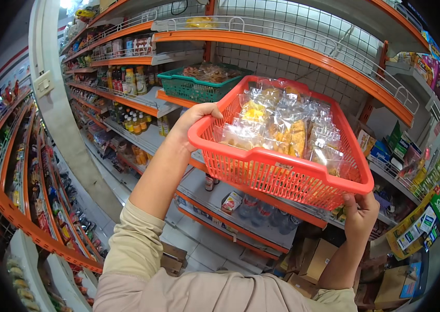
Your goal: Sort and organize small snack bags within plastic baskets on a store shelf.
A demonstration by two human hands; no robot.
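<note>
A red plastic basket, filled with clear plastic packets of snacks, is held up in front of the shelf rack. My left hand grips its near left corner, the fingers over the rim. At the near right corner my right hand holds it from below, with the thumb against the side. To the left of the red basket, a green plastic basket with more packets stands on an orange-edged shelf.
Above the red basket runs an orange-edged shelf with a wire rail. Lower shelves hold bottles. A pillar stands at the left, cardboard boxes sit low at the right, and hanging packets are at the far right.
</note>
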